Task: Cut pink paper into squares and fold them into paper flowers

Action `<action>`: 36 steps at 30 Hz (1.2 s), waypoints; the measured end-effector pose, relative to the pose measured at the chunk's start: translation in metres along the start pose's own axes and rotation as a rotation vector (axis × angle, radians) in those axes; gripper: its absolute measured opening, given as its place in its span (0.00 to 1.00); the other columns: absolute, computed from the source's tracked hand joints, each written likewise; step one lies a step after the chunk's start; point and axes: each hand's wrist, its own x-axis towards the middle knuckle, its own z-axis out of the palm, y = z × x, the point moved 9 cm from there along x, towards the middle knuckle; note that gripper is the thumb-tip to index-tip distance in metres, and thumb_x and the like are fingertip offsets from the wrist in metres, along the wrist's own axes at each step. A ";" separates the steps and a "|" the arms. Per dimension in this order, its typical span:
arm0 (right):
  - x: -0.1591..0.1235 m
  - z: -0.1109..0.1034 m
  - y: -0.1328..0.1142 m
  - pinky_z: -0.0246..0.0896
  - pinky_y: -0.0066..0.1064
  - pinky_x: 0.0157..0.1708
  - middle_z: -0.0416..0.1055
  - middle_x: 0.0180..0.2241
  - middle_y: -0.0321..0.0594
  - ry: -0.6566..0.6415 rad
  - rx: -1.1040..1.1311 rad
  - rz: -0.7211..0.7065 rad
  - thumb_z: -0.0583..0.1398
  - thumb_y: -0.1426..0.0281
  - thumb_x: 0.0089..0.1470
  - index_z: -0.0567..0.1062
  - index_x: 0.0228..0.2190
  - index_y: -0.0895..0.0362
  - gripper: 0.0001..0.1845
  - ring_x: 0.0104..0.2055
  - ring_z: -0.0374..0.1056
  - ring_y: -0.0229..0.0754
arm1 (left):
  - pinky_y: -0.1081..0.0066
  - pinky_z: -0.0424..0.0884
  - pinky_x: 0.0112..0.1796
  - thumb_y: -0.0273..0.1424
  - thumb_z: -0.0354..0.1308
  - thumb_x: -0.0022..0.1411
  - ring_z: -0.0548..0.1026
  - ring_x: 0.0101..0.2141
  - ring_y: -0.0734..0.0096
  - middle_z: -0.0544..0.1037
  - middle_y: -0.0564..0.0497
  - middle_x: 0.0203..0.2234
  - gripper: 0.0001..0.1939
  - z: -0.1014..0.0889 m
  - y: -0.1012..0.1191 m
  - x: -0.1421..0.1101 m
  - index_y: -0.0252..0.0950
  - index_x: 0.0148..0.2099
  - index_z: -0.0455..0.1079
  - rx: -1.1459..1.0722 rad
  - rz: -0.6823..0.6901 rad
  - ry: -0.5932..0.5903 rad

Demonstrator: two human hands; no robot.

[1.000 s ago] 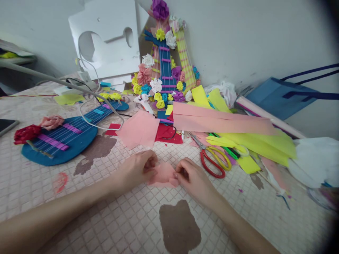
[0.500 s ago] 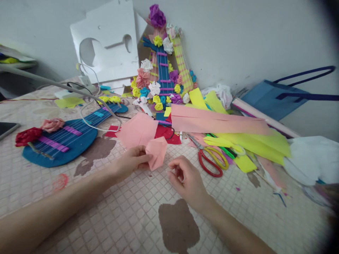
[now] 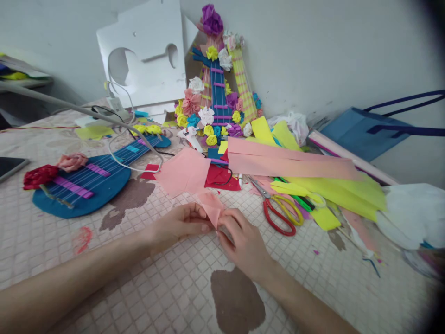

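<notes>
At the far left, a blue guitar flat on the checked tablecloth, with red and pink rosettes at its wide end. Next, a large pink sheet, just beyond the left hand, with thumb and fingers closed on the folded pink piece. Held up between both hands, that piece, creased to a narrow lower point. Then the right hand, pinching the lower right edge. Further right, red-and-yellow-handled scissors, near but untouched, and yellow paper strips
</notes>
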 end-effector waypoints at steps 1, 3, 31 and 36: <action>0.000 -0.001 0.001 0.66 0.33 0.35 0.66 0.39 0.43 0.007 -0.006 -0.001 0.53 0.75 0.56 0.66 0.35 0.55 0.05 0.39 0.66 0.42 | 0.66 0.68 0.46 0.27 0.66 0.50 0.76 0.38 0.73 0.77 0.53 0.33 0.14 0.000 0.000 0.000 0.34 0.35 0.64 0.014 0.004 -0.009; 0.000 -0.002 0.000 0.66 0.32 0.35 0.67 0.38 0.43 0.025 -0.016 -0.015 0.52 0.77 0.56 0.66 0.35 0.56 0.06 0.38 0.66 0.42 | 0.64 0.67 0.48 0.28 0.66 0.50 0.76 0.41 0.70 0.77 0.51 0.35 0.14 0.001 -0.002 0.001 0.35 0.35 0.63 0.030 0.009 -0.035; -0.009 -0.035 0.019 0.62 0.44 0.47 0.62 0.44 0.46 0.186 -0.047 -0.133 0.59 0.77 0.50 0.65 0.41 0.55 0.15 0.48 0.61 0.47 | 0.61 0.61 0.45 0.25 0.50 0.64 0.71 0.38 0.68 0.75 0.50 0.35 0.07 0.019 0.063 -0.013 0.36 0.37 0.70 1.682 0.969 0.275; -0.011 -0.038 0.012 0.61 0.44 0.45 0.62 0.43 0.45 0.222 -0.063 -0.160 0.59 0.76 0.52 0.65 0.43 0.56 0.16 0.46 0.60 0.48 | 0.59 0.59 0.48 0.27 0.50 0.64 0.70 0.35 0.69 0.76 0.52 0.30 0.08 0.031 0.060 -0.018 0.36 0.34 0.70 1.742 0.977 0.291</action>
